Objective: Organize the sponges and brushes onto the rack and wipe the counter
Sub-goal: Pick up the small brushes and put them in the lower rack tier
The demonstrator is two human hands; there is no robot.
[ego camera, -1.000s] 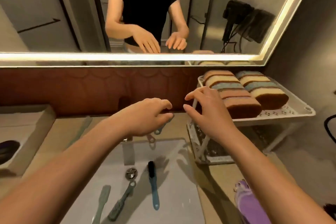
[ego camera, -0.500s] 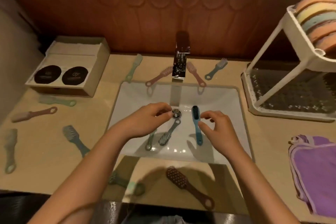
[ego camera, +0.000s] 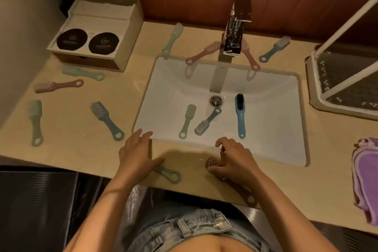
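Note:
Three brushes lie in the white sink [ego camera: 276,125]: a green brush [ego camera: 187,120], a grey-blue brush [ego camera: 207,121] and a blue brush with black bristles [ego camera: 239,114]. Several more brushes are scattered on the beige counter [ego camera: 81,149]. My left hand [ego camera: 137,153] is spread flat at the counter's front edge, its thumb by a green brush [ego camera: 168,174]. My right hand [ego camera: 233,159] hovers with bent fingers on a brown brush [ego camera: 212,162], whose handle runs back under my wrist. The white rack [ego camera: 315,92] shows only its lower tray and legs at the right. No sponges are in view.
A chrome faucet [ego camera: 235,26] stands behind the sink with pink brushes either side. A cream box [ego camera: 96,32] holding two black discs sits at the back left. A purple cloth [ego camera: 366,180] lies at the right edge.
The view has dropped from the mirror and sponge rack to the sink and counter. Both hands have pulled back from over the sink to the front counter edge, onto the green and brown brushes.

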